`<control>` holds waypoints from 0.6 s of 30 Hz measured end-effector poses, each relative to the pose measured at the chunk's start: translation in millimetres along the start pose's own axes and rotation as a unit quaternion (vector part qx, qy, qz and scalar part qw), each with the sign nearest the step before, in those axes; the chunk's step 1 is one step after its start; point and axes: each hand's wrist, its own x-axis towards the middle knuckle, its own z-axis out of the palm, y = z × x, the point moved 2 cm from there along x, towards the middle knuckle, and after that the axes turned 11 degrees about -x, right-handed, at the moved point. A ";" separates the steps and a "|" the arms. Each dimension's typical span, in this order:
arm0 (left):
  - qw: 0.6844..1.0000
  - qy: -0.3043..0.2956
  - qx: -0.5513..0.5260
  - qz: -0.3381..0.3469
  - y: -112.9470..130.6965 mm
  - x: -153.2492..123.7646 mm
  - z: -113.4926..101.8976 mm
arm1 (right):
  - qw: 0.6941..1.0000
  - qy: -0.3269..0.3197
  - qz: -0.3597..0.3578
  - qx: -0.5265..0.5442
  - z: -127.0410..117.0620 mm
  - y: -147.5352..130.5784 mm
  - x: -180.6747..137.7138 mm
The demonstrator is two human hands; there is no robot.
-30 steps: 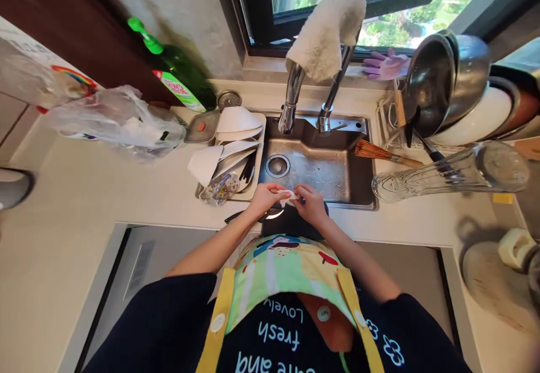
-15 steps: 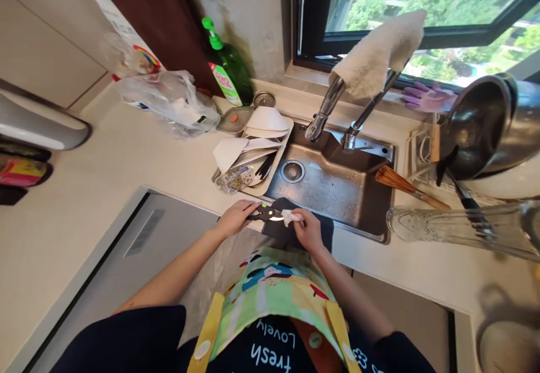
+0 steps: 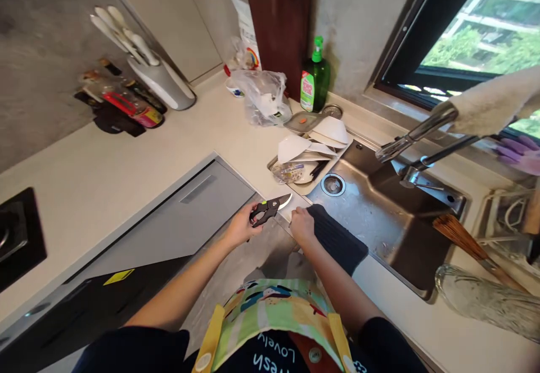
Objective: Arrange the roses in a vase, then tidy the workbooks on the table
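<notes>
Left hand (image 3: 241, 227): fingers closed round the shears (image 3: 272, 206) at the counter's (image 3: 169, 151) front edge, cutting end outward, presumably for safety. Right hand (image 3: 302, 225): fingers curled, contents indiscernible, beside the mat (image 3: 337, 239), perhaps laid against drips.

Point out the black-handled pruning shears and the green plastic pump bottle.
Black-handled pruning shears (image 3: 274, 204): head view, on the pivot area.
Green plastic pump bottle (image 3: 319, 84): head view, on its dark green body.
</notes>
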 end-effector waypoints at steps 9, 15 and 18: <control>0.953 0.098 -0.281 -0.067 -52.3 -91.3 -29.1 | 0.984 0.069 0.160 -0.036 -5.4 9.8 -4.4; 0.938 0.098 -0.330 -0.053 -115.5 -161.8 -62.7 | 0.972 0.112 0.207 0.001 12.4 0.5 -62.9; 0.936 0.097 -0.332 -0.064 -137.8 -185.6 -73.9 | 0.965 0.121 0.232 0.040 15.4 -1.1 -77.0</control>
